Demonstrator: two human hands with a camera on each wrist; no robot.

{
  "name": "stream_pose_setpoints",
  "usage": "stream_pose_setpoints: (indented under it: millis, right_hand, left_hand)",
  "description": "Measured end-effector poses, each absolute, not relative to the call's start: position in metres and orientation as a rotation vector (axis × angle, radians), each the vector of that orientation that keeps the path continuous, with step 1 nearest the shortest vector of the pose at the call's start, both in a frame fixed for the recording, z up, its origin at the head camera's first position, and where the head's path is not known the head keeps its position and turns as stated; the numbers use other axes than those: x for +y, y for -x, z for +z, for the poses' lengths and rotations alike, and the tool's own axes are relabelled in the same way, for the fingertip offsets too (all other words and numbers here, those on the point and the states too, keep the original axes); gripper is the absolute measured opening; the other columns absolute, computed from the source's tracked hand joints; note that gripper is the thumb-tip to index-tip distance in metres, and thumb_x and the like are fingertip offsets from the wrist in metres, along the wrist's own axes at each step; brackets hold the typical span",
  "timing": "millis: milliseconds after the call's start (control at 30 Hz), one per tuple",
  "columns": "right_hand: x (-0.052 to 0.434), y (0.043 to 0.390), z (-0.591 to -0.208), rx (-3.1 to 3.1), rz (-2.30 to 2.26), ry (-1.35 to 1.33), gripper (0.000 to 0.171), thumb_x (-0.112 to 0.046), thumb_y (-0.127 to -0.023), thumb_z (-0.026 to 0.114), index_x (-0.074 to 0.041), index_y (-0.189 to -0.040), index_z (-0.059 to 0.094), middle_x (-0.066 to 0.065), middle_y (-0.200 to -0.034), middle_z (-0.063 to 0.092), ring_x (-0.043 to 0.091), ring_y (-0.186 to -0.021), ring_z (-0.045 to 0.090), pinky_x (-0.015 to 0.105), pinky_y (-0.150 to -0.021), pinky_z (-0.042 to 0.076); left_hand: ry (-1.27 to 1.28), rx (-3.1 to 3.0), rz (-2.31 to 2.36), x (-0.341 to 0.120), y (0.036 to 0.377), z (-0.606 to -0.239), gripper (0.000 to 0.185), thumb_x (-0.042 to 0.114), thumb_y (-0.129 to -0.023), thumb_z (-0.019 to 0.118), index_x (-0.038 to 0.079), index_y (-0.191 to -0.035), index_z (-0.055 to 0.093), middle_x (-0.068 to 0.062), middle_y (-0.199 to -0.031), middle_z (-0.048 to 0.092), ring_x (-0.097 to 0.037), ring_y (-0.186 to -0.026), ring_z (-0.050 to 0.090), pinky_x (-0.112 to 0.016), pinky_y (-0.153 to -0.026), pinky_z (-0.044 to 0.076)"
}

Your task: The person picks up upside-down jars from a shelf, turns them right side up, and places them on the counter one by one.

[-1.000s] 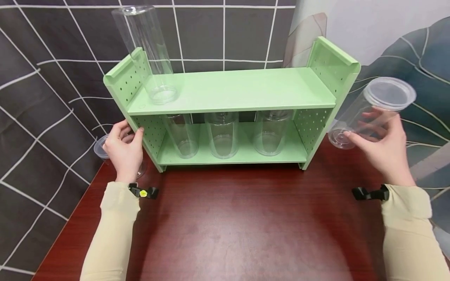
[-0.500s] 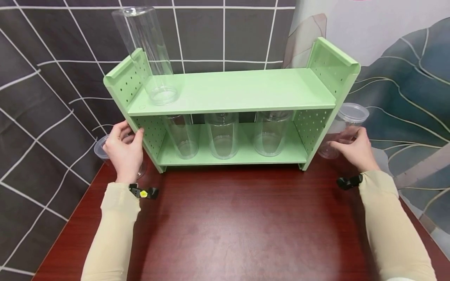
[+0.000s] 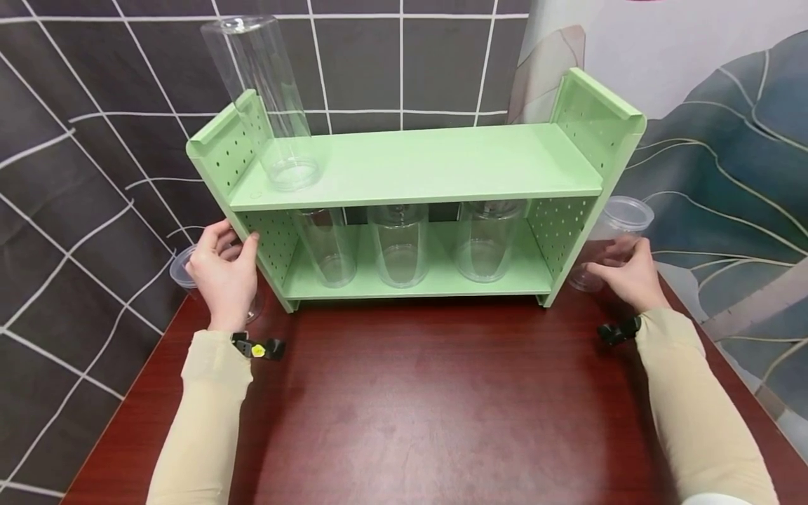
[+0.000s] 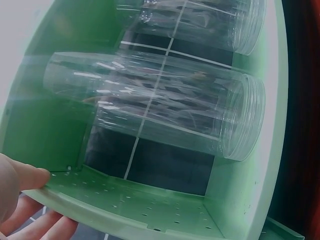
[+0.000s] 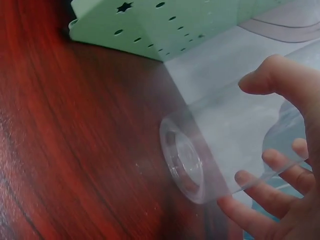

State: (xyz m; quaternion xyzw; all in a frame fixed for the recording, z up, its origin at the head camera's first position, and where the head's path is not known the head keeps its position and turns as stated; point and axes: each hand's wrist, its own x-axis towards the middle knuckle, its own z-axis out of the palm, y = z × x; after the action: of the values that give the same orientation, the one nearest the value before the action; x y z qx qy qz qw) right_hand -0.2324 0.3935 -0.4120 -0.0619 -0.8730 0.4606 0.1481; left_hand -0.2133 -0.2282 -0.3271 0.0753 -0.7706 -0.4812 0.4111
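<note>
Two hands were at work: our left hand [image 3: 222, 273] gripped the left side panel of the green shelf [image 3: 416, 165], thumb on its front edge. Our right hand [image 3: 625, 270] curled round a clear cup [image 3: 609, 235] standing on the desk [image 3: 429, 400] just right of the shelf. Three more cups [image 3: 399, 242] stood on the lower shelf, one tall tube [image 3: 268, 98] on top.
</note>
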Motion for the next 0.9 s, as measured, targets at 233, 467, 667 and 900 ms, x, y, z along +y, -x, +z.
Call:
stream_pose_setpoints:
  millis: [233, 467, 667, 900]
  right_hand:
    - [0.391, 0.221, -0.395, -2.578, 1.265, 0.284, 0.107, -0.042, -0.08, 0.087, -0.01, -0.149, 0.011, 0.023, -0.149, 0.031, 0.041, -0.136, 0.043, 0.046, -0.111, 0.04]
    - [0.381, 0.2, -0.348, -2.432, 1.177, 0.253, 0.116, -0.034, -0.075, 0.091, -0.026, -0.158, 0.01, 0.012, -0.161, 0.022, 0.033, -0.147, 0.031, 0.043, -0.12, 0.027]
    - [0.361, 0.171, -0.293, -2.308, 1.061, 0.132, 0.111, -0.016, -0.072, 0.092, -0.028, -0.156, 0.021, 0.001, -0.158, 0.033, 0.013, -0.145, 0.033, 0.026, -0.119, 0.023]
    - [0.326, 0.141, -0.234, -2.115, 1.091, -0.108, 0.103, 0.008, -0.064, 0.09, -0.018, -0.151, 0.041, 0.001, -0.149, 0.05, 0.011, -0.138, 0.044, 0.024, -0.118, 0.027]
  left_hand:
    - [-0.177, -1.938, -1.223, -0.226, 0.214, -0.327, 0.029, 0.013, -0.09, 0.078, 0.006, -0.117, 0.073, -0.014, -0.107, 0.075, 0.003, -0.076, 0.065, -0.016, -0.077, 0.056]
    - [-0.176, -1.917, -1.228, -0.226, 0.212, -0.328, 0.028, 0.01, -0.089, 0.078, 0.005, -0.116, 0.073, -0.015, -0.106, 0.075, 0.003, -0.075, 0.065, -0.016, -0.076, 0.056]
    - [-0.18, -1.914, -1.232, -0.227, 0.213, -0.328, 0.028, 0.009, -0.088, 0.078, 0.005, -0.115, 0.073, -0.015, -0.106, 0.075, 0.003, -0.075, 0.065, -0.016, -0.076, 0.056]
    - [-0.177, -1.909, -1.239, -0.227, 0.213, -0.328, 0.028, 0.009, -0.088, 0.078, 0.005, -0.115, 0.074, -0.015, -0.105, 0.075, 0.003, -0.075, 0.065, -0.016, -0.076, 0.057]
